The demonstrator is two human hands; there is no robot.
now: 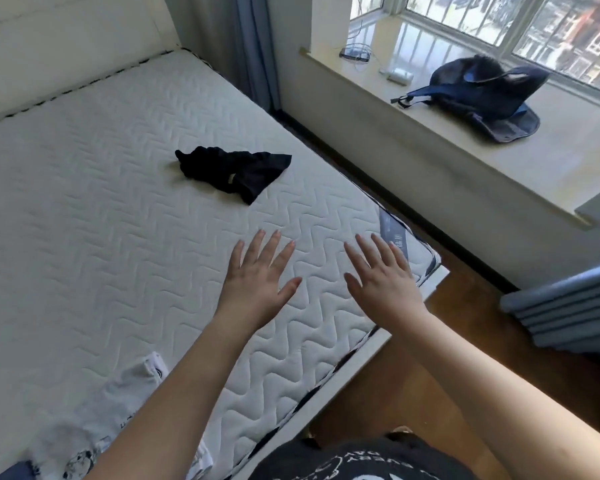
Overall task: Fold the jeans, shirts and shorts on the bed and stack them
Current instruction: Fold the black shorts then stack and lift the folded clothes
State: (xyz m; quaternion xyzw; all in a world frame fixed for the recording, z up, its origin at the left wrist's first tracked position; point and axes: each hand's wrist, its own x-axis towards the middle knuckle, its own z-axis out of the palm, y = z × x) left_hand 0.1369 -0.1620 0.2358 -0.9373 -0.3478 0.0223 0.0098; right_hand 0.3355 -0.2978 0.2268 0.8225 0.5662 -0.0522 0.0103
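Both hands, left hand and right hand, hover spread and empty; black shorts beyond them could bunch if grabbed carelessly.

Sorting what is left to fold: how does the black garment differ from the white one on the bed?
The black garment lies crumpled mid-mattress, beyond both hands; the white printed garment lies spread flatter at the near edge, partly hidden under the left arm. The black looks plain, the white carries printing. Neither is folded or held.
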